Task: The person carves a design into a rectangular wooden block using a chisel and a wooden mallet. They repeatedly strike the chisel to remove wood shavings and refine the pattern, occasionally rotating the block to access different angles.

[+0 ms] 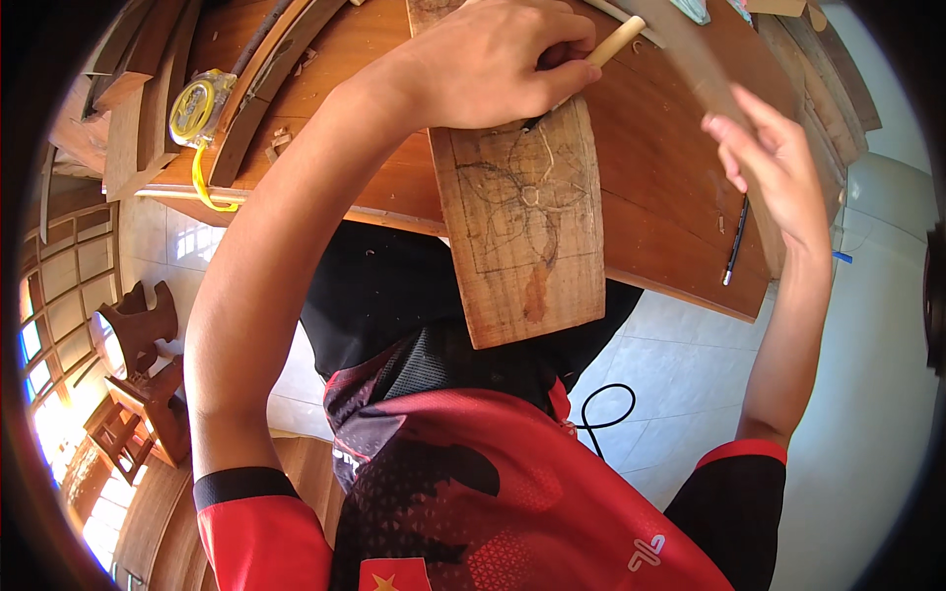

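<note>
My left hand (503,69) is closed around a chisel with a pale wooden handle (621,41). Its dark blade tip (532,125) meets the surface of a wooden board (537,305). Pencil lines of a flower cover the board, and some petals and stem lines look lightly cut. The board juts over the table edge toward my lap. On the right, my right hand (774,163) is raised, with its fingers curled at the end of a long brown wooden piece (695,54) smeared by motion. Its exact kind cannot be made out.
A brown wooden table (650,177) carries curved wooden pieces (261,98) and shavings (279,145). At its left lies a clear tape measure (197,108) with a yellow strap. A dark pencil (735,241) lies near the right edge. Carved wooden furniture (143,394) stands at left on the tiled floor.
</note>
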`<state>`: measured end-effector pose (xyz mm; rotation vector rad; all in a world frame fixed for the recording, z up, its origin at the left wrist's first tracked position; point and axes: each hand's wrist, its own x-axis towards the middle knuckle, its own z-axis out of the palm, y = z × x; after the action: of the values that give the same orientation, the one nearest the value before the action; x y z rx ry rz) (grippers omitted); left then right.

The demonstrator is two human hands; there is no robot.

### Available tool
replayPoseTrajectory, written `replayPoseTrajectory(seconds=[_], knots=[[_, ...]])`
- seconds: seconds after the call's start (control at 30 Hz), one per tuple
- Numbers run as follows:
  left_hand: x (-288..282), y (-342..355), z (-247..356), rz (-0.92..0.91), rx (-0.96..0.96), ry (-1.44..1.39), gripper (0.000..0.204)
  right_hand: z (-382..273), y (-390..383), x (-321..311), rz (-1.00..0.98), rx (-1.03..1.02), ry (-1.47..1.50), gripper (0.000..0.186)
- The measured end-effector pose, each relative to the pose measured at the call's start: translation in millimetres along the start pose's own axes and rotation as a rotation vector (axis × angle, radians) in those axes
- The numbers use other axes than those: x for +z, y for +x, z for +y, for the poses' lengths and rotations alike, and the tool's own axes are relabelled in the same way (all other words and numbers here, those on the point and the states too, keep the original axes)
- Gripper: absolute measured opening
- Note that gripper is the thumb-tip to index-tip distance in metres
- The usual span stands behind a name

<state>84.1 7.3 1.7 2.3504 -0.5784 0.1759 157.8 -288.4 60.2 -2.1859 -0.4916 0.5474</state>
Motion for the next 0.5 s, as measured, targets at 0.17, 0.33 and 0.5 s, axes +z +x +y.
replayPoseTrajectory(seconds=[0.17,0.33,0.5], knots=[[2,-1,1,0.044,-0.003,0.018,0.030,-1,6,1,0.121,-0.063,0.072,0.047],[3,0,2,0.050,-0.057,0.046,0.030,-4,9,6,0.005,-0.049,0.056,0.055],[6,0,-1,0.101,0.009,0.075,0.030,4,11,3,-0.008,-0.037,0.022,0.051]])
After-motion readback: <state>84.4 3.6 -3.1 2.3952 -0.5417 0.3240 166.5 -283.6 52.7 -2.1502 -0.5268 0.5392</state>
